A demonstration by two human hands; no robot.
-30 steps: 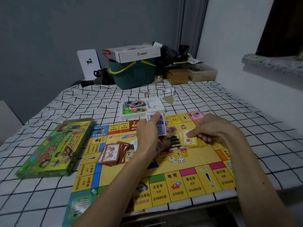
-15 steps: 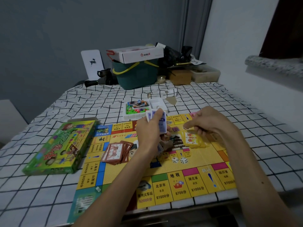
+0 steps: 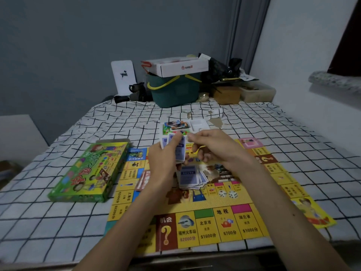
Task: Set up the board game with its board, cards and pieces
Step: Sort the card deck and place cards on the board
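Yellow game board lies flat on the black-and-white checked cloth, near edge close to you. Your left hand is raised over the board's far-middle, fingers and thumb curled round a fan of blue-backed cards, backs toward you. Your right hand is just right of it, fingers curled, forefinger tip at the fan's top right corner; you can't tell whether it pinches a card or only touches. Below the hands, a loose pile of blue-backed cards sits on the board's centre, splayed. Red-backed cards lie on the board left of that pile, partly hidden by your left wrist. Two white dice sit side by side on the board, near-right of the blue pile. Green game box lies on the cloth just left of the board, touching its edge or nearly. White plastic tray with coloured pieces sits just beyond the board's far edge, partly behind your hands. Far end: green basket, white carton on top.
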